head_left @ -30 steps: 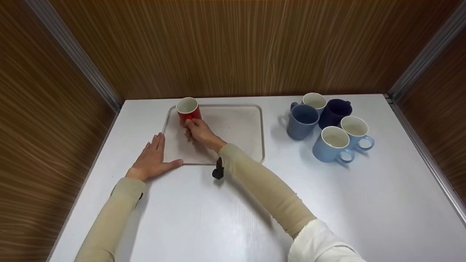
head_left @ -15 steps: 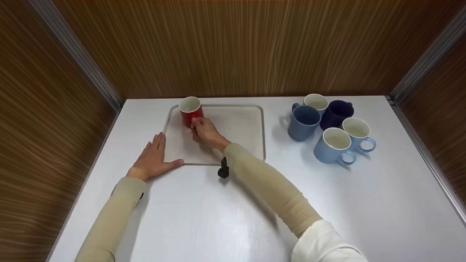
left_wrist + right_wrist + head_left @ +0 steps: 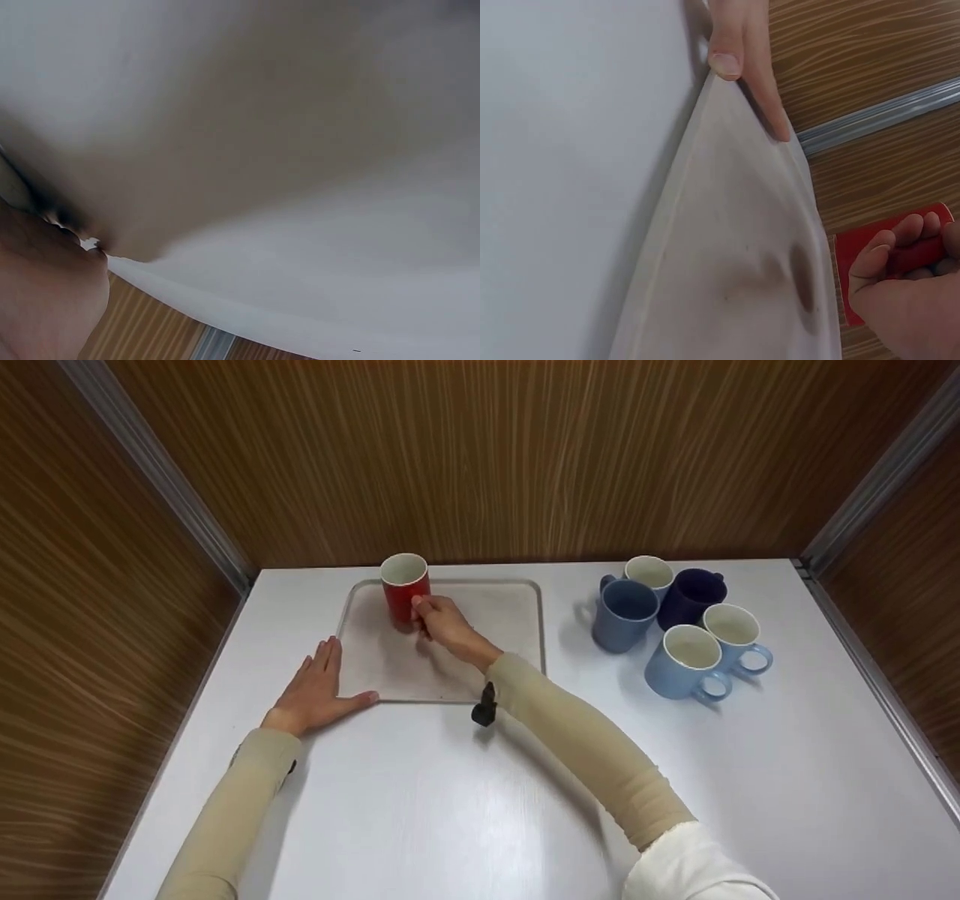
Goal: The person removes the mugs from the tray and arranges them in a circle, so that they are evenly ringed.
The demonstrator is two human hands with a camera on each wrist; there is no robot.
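Observation:
My right hand grips the handle of a red mug with a white inside. The mug is upright, raised over the left back part of a pale beige tray. In the right wrist view, curled fingers wrap the handle of the red mug, and a shadow falls on the tray below. My left hand lies spread at the tray's front left corner, thumb against the front edge and fingers along the left side. Only a small part of the left hand shows in the left wrist view.
Right of the tray, several mugs stand grouped: a grey-blue one, a dark navy one, and light blue ones such as the front mug. The white table is bounded by wood-grain panels at back and sides.
My right hand has moved the red mug to the right and up from the tray's left side. The left hand has stayed at the tray's corner.

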